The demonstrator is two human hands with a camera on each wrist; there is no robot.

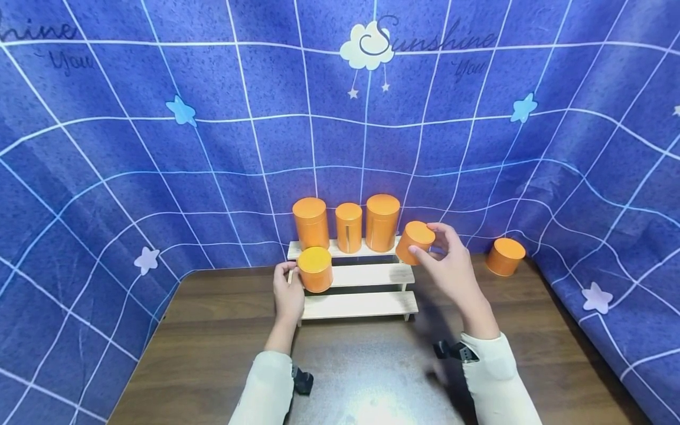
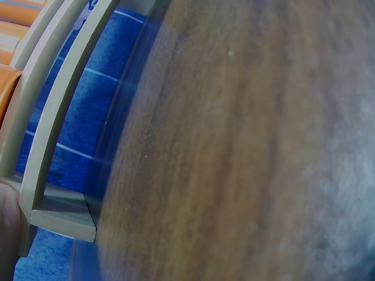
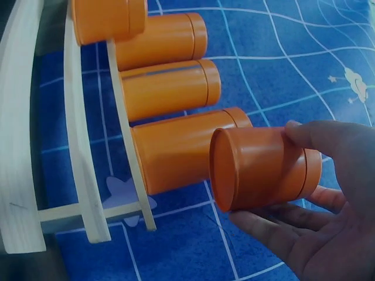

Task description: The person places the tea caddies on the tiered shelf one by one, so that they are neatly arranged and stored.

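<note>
A stepped wooden display shelf (image 1: 366,304) with three tiers stands against the back cloth. My left hand (image 1: 289,298) grips the shelf's left end, thumb in front; in the left wrist view only a bit of finger (image 2: 8,216) shows beside the frame. Close to that hand, a short orange canister (image 1: 316,271) stands on the middle tier. My right hand (image 1: 454,268) holds another short orange canister (image 1: 415,243), slightly tilted, by the right end of the top tier. In the right wrist view, thumb and fingers span this canister (image 3: 263,170), apart from the shelf.
Three taller orange canisters stand along the top tier: left (image 1: 310,224), a narrow middle one (image 1: 349,229) and right (image 1: 382,224). One more short orange canister (image 1: 506,257) sits on the brown wooden table (image 1: 212,348) at the back right. Blue patterned cloth (image 1: 239,147) encloses the back and sides.
</note>
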